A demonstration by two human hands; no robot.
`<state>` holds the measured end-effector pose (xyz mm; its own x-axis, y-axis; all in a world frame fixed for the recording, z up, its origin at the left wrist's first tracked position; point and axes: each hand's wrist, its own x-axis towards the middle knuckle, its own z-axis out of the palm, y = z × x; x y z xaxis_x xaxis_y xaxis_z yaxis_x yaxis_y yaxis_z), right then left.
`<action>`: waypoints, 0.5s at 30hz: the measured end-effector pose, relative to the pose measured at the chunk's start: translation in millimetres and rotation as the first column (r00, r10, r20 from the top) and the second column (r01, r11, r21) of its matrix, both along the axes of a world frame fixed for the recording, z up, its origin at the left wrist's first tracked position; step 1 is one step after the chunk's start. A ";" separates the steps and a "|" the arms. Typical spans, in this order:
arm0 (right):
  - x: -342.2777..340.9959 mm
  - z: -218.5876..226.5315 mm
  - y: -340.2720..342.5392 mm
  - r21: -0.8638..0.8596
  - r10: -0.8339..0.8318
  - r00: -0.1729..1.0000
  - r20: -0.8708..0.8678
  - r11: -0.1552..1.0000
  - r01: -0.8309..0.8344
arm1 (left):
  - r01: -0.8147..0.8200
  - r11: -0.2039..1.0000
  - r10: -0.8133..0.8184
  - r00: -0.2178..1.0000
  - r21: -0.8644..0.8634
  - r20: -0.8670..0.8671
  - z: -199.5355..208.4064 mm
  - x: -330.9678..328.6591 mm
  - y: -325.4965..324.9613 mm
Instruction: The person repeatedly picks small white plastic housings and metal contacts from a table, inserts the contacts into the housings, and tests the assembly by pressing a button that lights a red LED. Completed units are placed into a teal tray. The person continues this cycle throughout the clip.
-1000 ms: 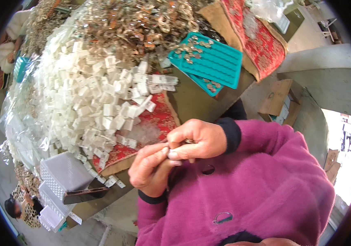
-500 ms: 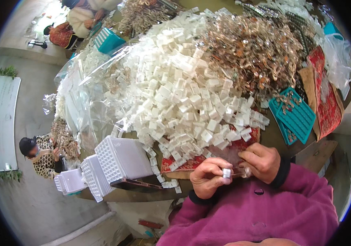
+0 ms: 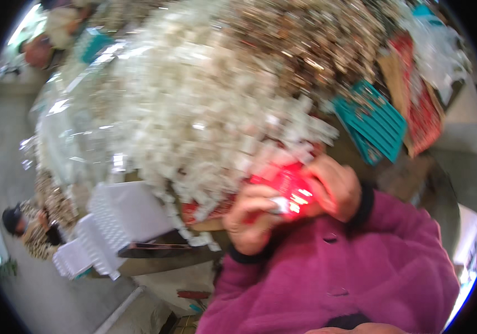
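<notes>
My left hand (image 3: 251, 218) is closed, its thumb and fingers pinching a small silvery-white box (image 3: 278, 205). Between my hands spreads a bright red glow (image 3: 287, 186), with shiny spots beside the box. Whether it comes from lit lamps or glossy red material, I cannot tell through the blur. To the right of the glow, my right hand (image 3: 337, 186) has its fingers curled together, with red light falling on them. What they grip is hidden. Beyond both hands rises a heap of small white boxes (image 3: 194, 106).
Tangled brownish wire strings (image 3: 305, 44) lie piled at the far right. Teal trays (image 3: 375, 119), a red patterned cloth (image 3: 422, 119) and a clear plastic bag (image 3: 436, 55) lie to the right. White dimpled trays (image 3: 130, 214) stand at left. Another person (image 3: 35, 231) sits farther left.
A bright red glow has appeared between my hands. The whole view has shifted and blurred. The small box is still in my left hand.
</notes>
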<state>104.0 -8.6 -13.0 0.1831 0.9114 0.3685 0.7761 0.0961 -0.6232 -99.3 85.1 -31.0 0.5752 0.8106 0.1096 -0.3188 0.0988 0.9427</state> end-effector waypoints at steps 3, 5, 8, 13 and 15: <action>1.8 -5.7 -7.0 -0.058 -0.029 0.974 -0.224 0.998 0.016 | 0.030 0.989 -0.004 0.984 -0.144 0.177 -1.9 2.2 -7.1; 3.6 -6.9 -9.2 -0.040 -0.010 0.943 -0.333 0.999 -0.004 | -0.007 0.993 0.028 0.984 -0.118 0.175 -0.8 4.5 -9.0; 5.9 -7.7 -8.1 0.004 -0.006 0.858 -0.514 1.000 0.010 | -0.005 0.992 0.025 0.988 -0.125 0.154 2.3 6.2 -11.1; 2.7 -9.2 -11.3 -0.009 -0.036 0.762 -0.646 0.999 0.039 | -0.041 0.998 0.042 0.999 -0.037 0.031 7.4 4.3 -21.1; -2.1 -9.4 -15.1 -0.065 -0.087 0.729 -0.679 0.996 0.058 | -0.072 0.995 0.068 0.997 -0.073 -0.047 11.0 2.6 -28.0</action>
